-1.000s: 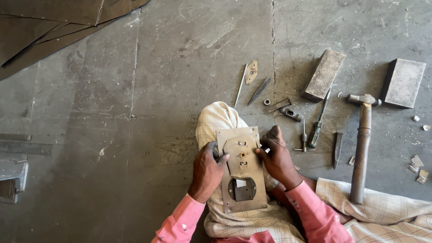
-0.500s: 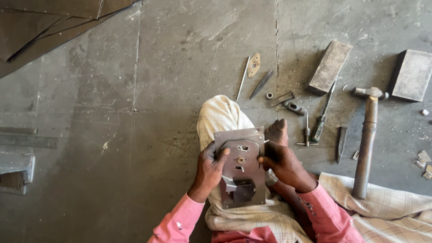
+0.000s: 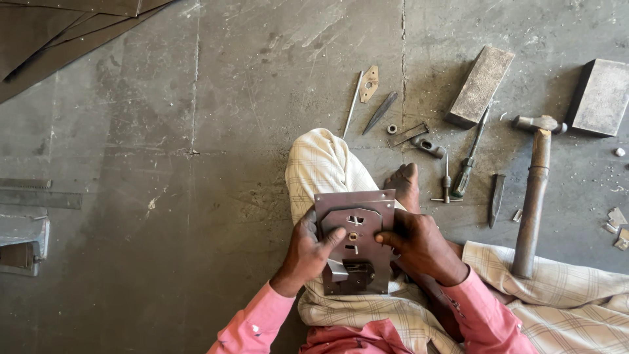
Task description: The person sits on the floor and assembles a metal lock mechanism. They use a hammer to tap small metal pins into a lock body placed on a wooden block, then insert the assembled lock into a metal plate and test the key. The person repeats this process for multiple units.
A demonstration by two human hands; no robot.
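Left hand (image 3: pixel 308 246) and right hand (image 3: pixel 419 242) close together, fingers curled in grip.

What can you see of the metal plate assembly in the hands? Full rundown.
The metal plate assembly is a flat grey rectangular steel-looking backplate with a smaller shaped plate on top, pierced by small slots and a round hole, and a bent bracket at its lower left. It faces up at the camera, over the person's lap and checked cloth. The left hand grips its left edge, thumb on the face; the right hand holds the right edge, fingers on the top plate.
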